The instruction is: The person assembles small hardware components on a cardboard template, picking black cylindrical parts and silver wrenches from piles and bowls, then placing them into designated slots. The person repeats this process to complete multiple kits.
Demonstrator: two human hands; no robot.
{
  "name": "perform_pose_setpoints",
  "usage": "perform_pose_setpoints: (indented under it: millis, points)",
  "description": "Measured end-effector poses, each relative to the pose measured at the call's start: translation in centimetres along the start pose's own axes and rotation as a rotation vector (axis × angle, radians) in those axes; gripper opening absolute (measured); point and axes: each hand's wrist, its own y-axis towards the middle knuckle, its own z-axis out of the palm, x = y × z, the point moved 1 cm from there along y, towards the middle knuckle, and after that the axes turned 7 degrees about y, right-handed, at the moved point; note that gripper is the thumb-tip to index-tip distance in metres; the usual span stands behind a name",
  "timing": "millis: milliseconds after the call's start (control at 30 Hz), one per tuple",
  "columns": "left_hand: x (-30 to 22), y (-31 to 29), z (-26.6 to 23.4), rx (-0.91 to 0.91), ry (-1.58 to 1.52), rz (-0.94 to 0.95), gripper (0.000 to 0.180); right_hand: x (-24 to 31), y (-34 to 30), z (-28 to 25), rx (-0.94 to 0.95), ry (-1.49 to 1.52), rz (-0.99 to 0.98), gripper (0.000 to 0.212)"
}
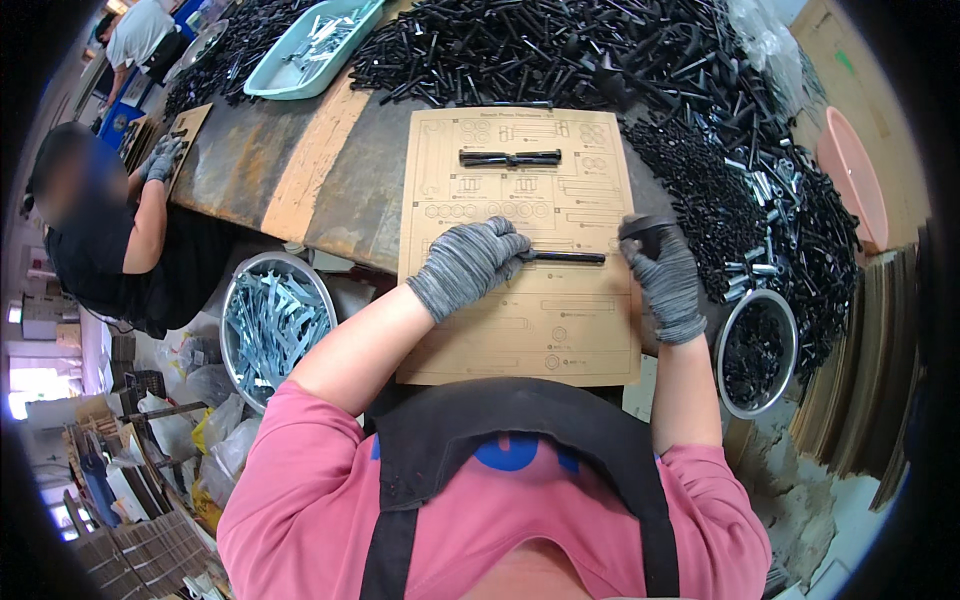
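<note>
Black apron (520,408) nearest, 6 o'clock, over a pink shirt (450,540). Hours run from the middle of the brown printed card (440,350), flat on the table (235,165).

Left hand (462,268), grey knit glove, comes in from 8 o'clock; thumb and fingers close on the left end of a black rod (572,258), lying crosswise near the card's middle. Right hand (668,285), same glove, hangs at 3 o'clock by the card's edge, fingers curled. Dark blurred patch at its fingertips: cannot tell whether it grips anything. Hands well apart.

Higher on the card, 12 o'clock: bundle of long black bolts (510,158), crosswise, clear of the rod. Progress, my reading: early. Bundle and rod are on the card; most visible printed outlines carry no part, so the larger share seems left. Whatever the left hand covers is hidden.

Around: steel bowl of dark parts (742,408), 4 o'clock; steel bowl of pale strips (300,264), 8 o'clock; heap of small black parts (690,175), 2 o'clock. Beyond: black bolt pile (540,55), 12; teal tray (280,90), between 10 and 11; pink basin (855,190), between 2 and 3. Farther off, co-worker (90,245) in dark clothing, 9 o'clock.
</note>
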Motion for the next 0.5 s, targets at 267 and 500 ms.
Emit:
perform_pose_setpoints:
  millis: [267, 500]
  points:
    - [-1.1, -0.1, 0.7, 0.035, 0.037, -0.007, 0.026, -0.4, -1.1, -1.8, -0.1, -0.087, -0.043, 0.024]
    - [-2.4, -1.3, -1.6, -0.314, -0.249, -0.027, 0.049, 3.4, -0.9, 1.9, 0.264, -0.306, -0.43, 0.031]
